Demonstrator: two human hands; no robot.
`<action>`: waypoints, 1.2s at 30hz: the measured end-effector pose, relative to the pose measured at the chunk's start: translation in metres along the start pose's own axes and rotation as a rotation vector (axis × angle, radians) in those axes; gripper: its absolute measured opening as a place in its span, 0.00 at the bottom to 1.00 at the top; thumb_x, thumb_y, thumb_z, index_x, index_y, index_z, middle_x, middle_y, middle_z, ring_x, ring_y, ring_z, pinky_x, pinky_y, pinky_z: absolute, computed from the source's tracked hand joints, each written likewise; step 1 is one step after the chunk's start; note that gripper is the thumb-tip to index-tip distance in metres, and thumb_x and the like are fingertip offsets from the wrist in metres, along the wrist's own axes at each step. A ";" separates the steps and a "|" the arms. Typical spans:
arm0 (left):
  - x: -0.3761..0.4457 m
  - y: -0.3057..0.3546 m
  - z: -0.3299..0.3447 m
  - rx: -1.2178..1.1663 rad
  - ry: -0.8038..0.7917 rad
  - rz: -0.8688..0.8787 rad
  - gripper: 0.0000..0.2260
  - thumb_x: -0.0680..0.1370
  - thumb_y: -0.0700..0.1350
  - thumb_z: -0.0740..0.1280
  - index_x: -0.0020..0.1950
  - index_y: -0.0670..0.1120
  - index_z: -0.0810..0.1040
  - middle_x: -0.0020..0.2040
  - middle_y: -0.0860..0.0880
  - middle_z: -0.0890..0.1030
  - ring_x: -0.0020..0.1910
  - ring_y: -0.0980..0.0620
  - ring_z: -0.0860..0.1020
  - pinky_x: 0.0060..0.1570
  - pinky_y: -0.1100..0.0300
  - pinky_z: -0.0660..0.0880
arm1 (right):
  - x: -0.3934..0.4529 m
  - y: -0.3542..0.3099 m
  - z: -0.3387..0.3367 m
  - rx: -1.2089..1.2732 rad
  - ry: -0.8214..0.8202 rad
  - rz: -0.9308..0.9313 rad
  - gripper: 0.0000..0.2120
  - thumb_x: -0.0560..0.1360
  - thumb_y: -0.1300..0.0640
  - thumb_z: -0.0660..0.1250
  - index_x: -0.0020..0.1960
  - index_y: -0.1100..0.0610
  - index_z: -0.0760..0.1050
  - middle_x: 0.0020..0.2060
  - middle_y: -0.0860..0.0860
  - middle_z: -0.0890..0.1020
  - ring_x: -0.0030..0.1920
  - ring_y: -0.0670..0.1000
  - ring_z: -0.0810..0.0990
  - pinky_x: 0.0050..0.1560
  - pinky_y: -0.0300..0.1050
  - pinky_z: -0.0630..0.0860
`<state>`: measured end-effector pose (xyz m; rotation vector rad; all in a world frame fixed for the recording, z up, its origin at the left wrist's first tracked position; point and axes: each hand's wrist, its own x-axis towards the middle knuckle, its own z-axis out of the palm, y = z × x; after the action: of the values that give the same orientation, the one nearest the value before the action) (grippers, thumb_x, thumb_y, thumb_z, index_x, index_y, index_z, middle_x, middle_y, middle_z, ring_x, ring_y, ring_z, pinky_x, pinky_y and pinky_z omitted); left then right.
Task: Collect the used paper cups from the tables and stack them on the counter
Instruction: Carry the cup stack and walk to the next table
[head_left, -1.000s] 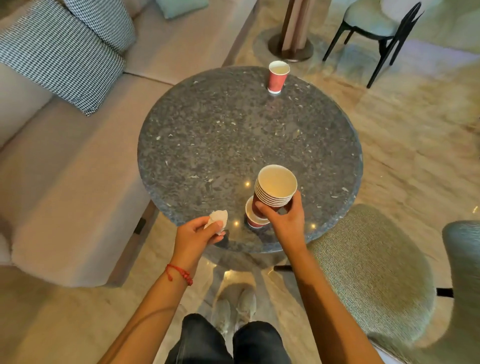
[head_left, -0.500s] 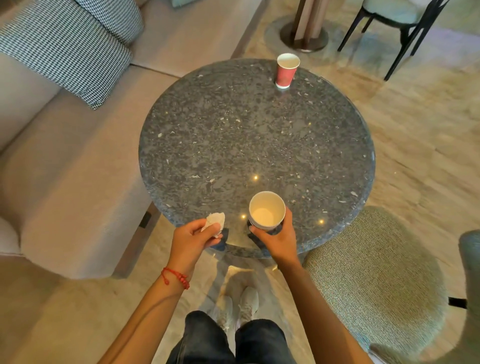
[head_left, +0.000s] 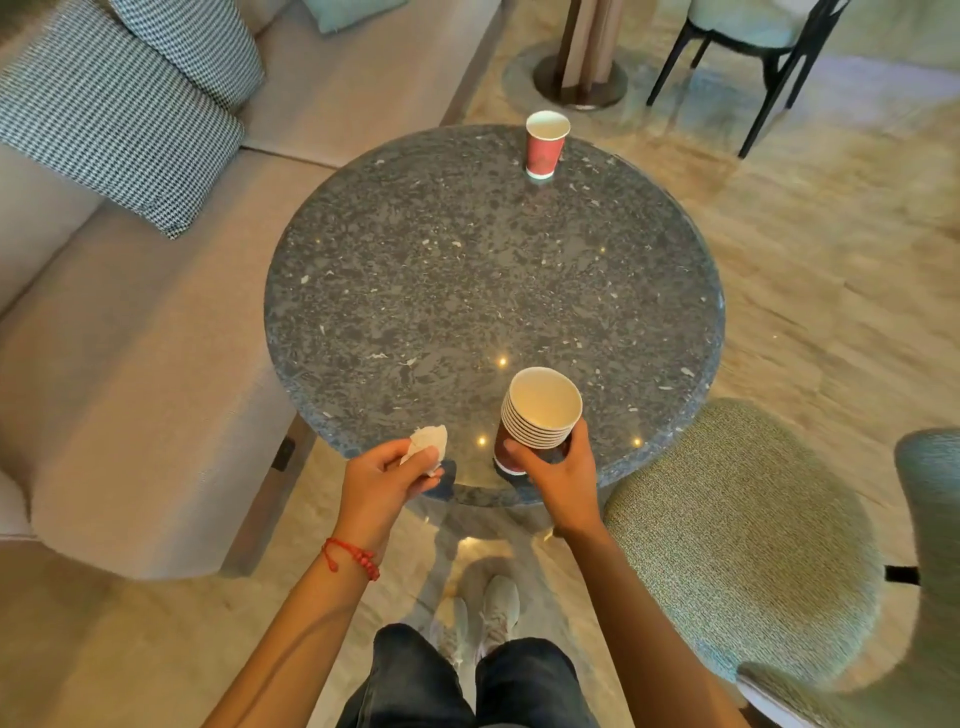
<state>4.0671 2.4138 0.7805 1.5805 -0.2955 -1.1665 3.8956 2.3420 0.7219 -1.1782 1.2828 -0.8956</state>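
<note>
Right hand (head_left: 558, 475) fingers curl round stack (head_left: 537, 415); left hand (head_left: 387, 475) pinches tissue (head_left: 428, 441). Keep stack upright, reaching beyond fingertips for cup (head_left: 545, 145).

A round, dark speckled stone table (head_left: 467, 291) carries a single red paper cup (head_left: 545, 145), upright at its far edge. At the near edge, opposite that cup, a stack of cups (head_left: 537, 415) is gripped; whether it touches the tabletop is unclear.
</note>
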 end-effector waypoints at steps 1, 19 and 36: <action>-0.001 0.000 0.003 0.006 -0.014 -0.002 0.07 0.72 0.34 0.69 0.38 0.45 0.81 0.33 0.48 0.82 0.33 0.53 0.82 0.33 0.66 0.78 | -0.004 -0.004 -0.003 0.010 0.025 -0.008 0.30 0.66 0.60 0.77 0.60 0.41 0.67 0.55 0.38 0.76 0.54 0.31 0.75 0.48 0.24 0.72; -0.064 -0.034 0.111 0.288 -0.569 -0.039 0.04 0.72 0.34 0.69 0.43 0.41 0.80 0.35 0.45 0.82 0.31 0.55 0.82 0.33 0.64 0.78 | -0.143 -0.031 -0.121 0.177 0.582 -0.052 0.25 0.67 0.65 0.75 0.61 0.54 0.71 0.52 0.49 0.81 0.49 0.40 0.80 0.48 0.32 0.76; -0.320 -0.171 0.264 0.493 -1.066 -0.036 0.06 0.71 0.33 0.70 0.36 0.42 0.81 0.31 0.45 0.82 0.30 0.52 0.81 0.34 0.63 0.80 | -0.393 0.022 -0.325 0.287 1.126 -0.149 0.22 0.66 0.65 0.76 0.58 0.55 0.74 0.48 0.48 0.84 0.49 0.44 0.82 0.45 0.33 0.76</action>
<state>3.6390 2.5429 0.8229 1.2014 -1.3255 -1.9961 3.5256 2.6800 0.8194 -0.4906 1.8360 -1.9245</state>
